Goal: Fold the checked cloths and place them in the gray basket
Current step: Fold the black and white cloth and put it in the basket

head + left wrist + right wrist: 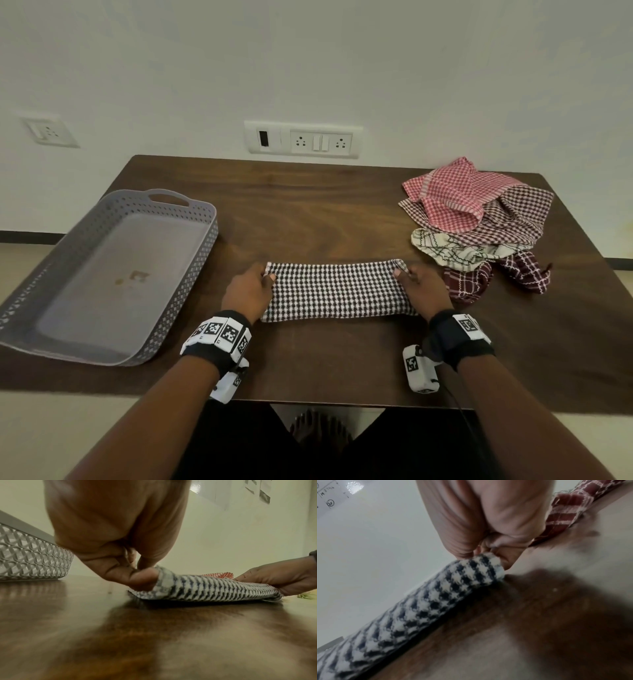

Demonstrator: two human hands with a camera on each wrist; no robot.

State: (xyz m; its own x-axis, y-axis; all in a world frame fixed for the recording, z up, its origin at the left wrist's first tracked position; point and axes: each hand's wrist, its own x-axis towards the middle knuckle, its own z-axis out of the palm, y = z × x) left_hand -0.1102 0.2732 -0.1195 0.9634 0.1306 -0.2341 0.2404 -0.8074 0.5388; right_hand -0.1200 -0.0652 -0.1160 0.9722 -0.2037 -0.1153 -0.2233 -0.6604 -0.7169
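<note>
A black-and-white checked cloth (337,291) lies folded into a long strip at the middle of the wooden table (308,205). My left hand (251,291) pinches its left end between thumb and fingers, as the left wrist view shows on the cloth (205,588) under the hand (137,577). My right hand (419,289) pinches the right end; in the right wrist view the hand (488,550) grips the cloth (436,599) at its corner. The gray perforated basket (191,267) stands to the left with nothing in it.
A heap of unfolded checked cloths (479,219), red, maroon and cream, lies at the table's far right, close to my right hand. Wall sockets (303,140) sit behind the table. The basket's wall (30,561) is just left of my left hand.
</note>
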